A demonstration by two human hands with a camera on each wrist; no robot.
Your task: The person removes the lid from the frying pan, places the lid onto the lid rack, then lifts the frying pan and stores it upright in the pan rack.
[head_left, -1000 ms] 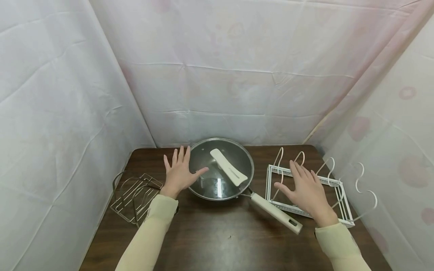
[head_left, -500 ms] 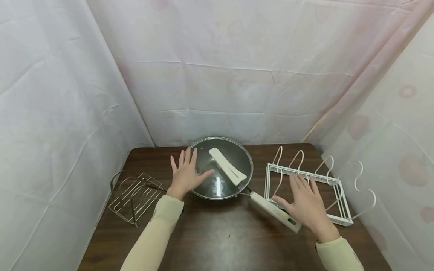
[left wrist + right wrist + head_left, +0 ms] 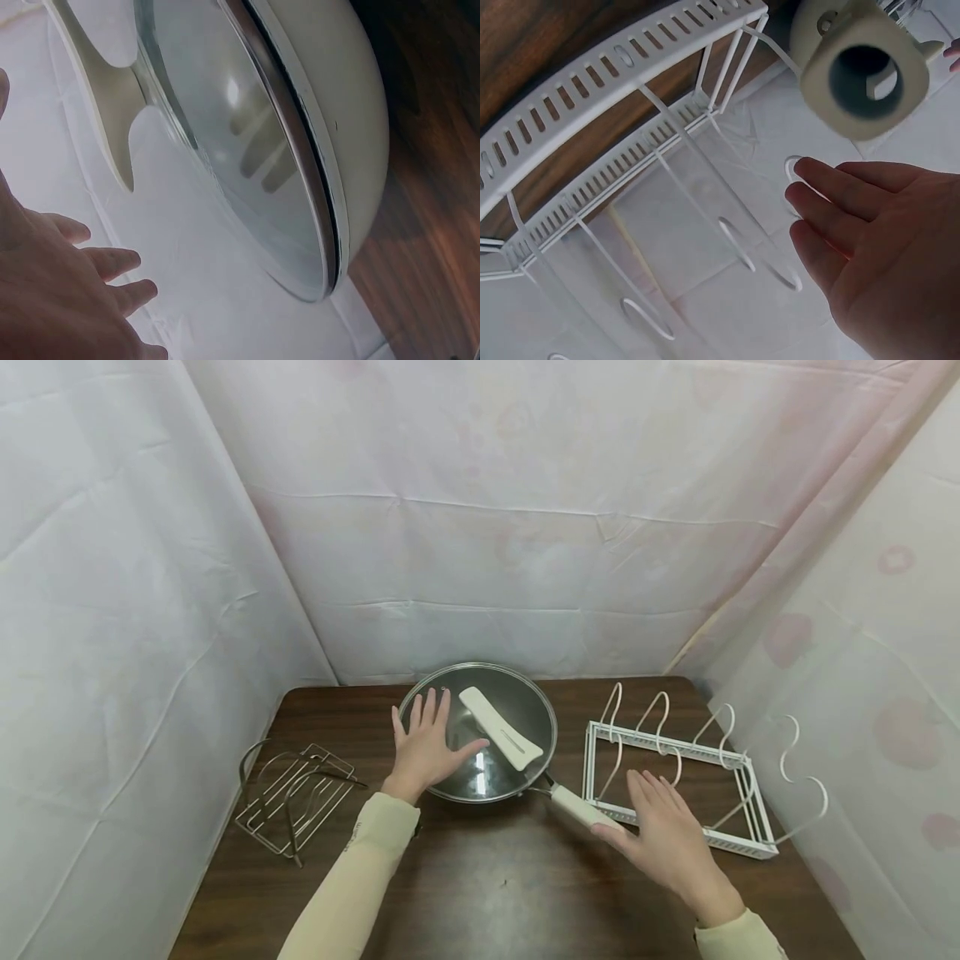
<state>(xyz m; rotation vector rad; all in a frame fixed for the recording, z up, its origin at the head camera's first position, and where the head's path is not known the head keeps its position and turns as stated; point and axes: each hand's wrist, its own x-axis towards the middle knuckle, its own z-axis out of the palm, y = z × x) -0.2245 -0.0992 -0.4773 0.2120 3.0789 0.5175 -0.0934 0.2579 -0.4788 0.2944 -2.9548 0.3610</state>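
Note:
A cream frying pan with a glass lid [image 3: 450, 777] stands at the back middle of the table; a long cream lid handle [image 3: 501, 728] crosses its top. My left hand [image 3: 426, 752] hovers over the lid's left part, fingers straight and spread. The left wrist view shows a gap between that hand [image 3: 67, 292] and the lid [image 3: 217, 127], which mirrors the fingers. Above the pan handle [image 3: 577, 807] is my right hand [image 3: 667, 843], its fingers extended and holding nothing; it hides the handle's end in the head view. In the right wrist view the handle's end [image 3: 866, 82] shows apart from the fingers.
A white rack with curved hooks [image 3: 720, 841] sits on the table at the right, just beyond my right hand. On the left lies a metal wire rack [image 3: 300, 802] with raised loops. White curtains [image 3: 480, 560] enclose the brown wooden table [image 3: 480, 910] at the back and sides.
My left hand has moved right, further over the lid. My right hand has drifted down and slightly left, from over the white rack to above the pan handle. Pan and racks stay put.

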